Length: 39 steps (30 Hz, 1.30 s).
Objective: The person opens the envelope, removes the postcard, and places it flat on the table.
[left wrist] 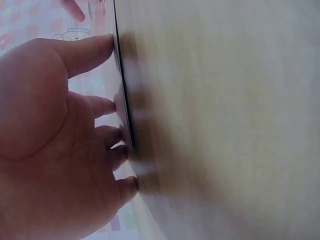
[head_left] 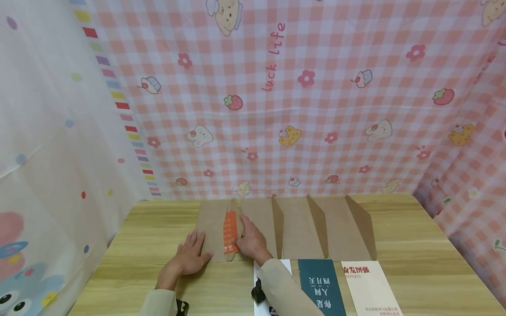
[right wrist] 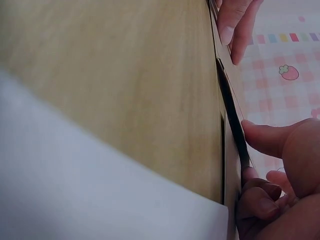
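A brown paper envelope (head_left: 212, 219) lies leftmost in a row on the wooden table. An orange card or booklet (head_left: 230, 226) with pale print shows at its right-hand opening, its left part hidden under the paper. My left hand (head_left: 192, 256) rests on the envelope's left part with fingers spread; the left wrist view shows the fingertips (left wrist: 102, 106) on its surface. At the opening, my right hand (head_left: 251, 239) holds the orange card's right edge. In the right wrist view the thumb (right wrist: 265, 138) is on top and the other fingers curl below, beside the dark gap.
Several more brown envelopes (head_left: 302, 228) with flaps extending right lie along the back. In front are a white card (head_left: 285, 265) partly under my right sleeve, a dark teal card (head_left: 316, 270) and a cream card (head_left: 369, 289). Behind hangs a pink checked curtain (head_left: 253, 131).
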Available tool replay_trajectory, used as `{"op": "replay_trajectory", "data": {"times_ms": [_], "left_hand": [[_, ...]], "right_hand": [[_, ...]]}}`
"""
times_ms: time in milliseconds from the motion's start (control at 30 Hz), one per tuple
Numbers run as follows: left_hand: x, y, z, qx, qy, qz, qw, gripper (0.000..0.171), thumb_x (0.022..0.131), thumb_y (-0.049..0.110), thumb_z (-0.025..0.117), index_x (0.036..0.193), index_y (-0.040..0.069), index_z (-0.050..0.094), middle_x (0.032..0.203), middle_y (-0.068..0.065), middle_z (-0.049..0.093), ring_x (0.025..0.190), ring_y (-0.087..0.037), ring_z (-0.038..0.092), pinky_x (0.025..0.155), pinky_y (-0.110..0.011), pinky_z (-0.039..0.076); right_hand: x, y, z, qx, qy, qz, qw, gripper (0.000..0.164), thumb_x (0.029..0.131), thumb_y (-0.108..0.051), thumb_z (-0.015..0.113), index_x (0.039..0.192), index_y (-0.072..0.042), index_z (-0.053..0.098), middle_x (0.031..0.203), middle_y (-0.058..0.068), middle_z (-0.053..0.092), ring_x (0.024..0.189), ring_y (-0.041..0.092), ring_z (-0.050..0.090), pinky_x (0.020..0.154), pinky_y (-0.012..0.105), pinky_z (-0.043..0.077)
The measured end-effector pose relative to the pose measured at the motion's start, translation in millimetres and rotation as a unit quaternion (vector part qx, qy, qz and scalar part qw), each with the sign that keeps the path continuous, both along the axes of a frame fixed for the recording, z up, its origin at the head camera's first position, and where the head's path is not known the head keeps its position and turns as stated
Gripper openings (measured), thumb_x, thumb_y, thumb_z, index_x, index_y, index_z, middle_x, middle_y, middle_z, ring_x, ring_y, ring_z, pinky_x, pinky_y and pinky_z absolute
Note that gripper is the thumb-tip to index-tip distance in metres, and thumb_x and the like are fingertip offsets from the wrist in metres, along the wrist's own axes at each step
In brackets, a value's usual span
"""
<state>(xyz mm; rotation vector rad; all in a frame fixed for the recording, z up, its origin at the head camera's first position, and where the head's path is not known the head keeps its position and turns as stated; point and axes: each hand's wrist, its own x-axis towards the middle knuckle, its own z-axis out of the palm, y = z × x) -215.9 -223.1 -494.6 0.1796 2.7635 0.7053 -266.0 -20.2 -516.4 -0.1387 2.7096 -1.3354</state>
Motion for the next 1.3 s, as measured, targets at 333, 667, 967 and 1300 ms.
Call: {"op": "replay_trajectory", "data": {"times_ms": [333,667,967,1300], "left_hand": [[2.0,1.0,1.4,0.004,-0.008,0.000,1.0000,0.072,0.102,0.029,0.052,0.154,-0.007,0.019,0.160,-0.033,0.003,0.148,-0.048,0.001,0.115,-0.068,0.004],[2.2,-0.2,-1.2,-0.005,-0.008,-0.001,1.0000,0.072,0.102,0.031,0.052,0.154,-0.007,0.019,0.160,-0.033,0.003,0.149,-0.048,0.002,0.114,-0.069,0.004],[1.0,1.6,1.1,-0.005,-0.012,-0.002,0.9999,0.071,0.102,0.029,0.051,0.154,-0.007,0.018,0.160,-0.033,0.001,0.148,-0.049,0.001,0.114,-0.069,0.004],[1.1,3.1,2.6,-0.010,-0.011,-0.005,0.9999,0.071,0.103,0.029,0.050,0.154,-0.008,0.019,0.160,-0.033,0.002,0.148,-0.049,0.002,0.114,-0.069,0.005]], "right_hand": [[0.7,3.4,-0.3,-0.028,-0.005,0.009,1.000,0.080,0.083,-0.007,0.077,0.152,-0.011,0.037,0.079,-0.001,0.054,0.070,0.013,0.050,0.068,0.030,0.042],[0.3,5.6,-2.4,-0.054,-0.004,0.007,0.998,0.082,0.081,-0.011,0.079,0.151,-0.006,0.036,0.081,0.001,0.052,0.070,0.014,0.047,0.067,0.031,0.040],[-1.8,5.8,-3.9,-0.045,0.000,0.010,0.999,0.080,0.082,-0.011,0.079,0.151,-0.011,0.038,0.076,-0.003,0.051,0.065,0.011,0.046,0.062,0.027,0.038],[-1.3,7.0,-1.9,-0.059,-0.006,0.015,0.998,0.076,0.084,-0.005,0.076,0.151,-0.012,0.040,0.080,0.000,0.051,0.068,0.013,0.046,0.065,0.028,0.038]]}}
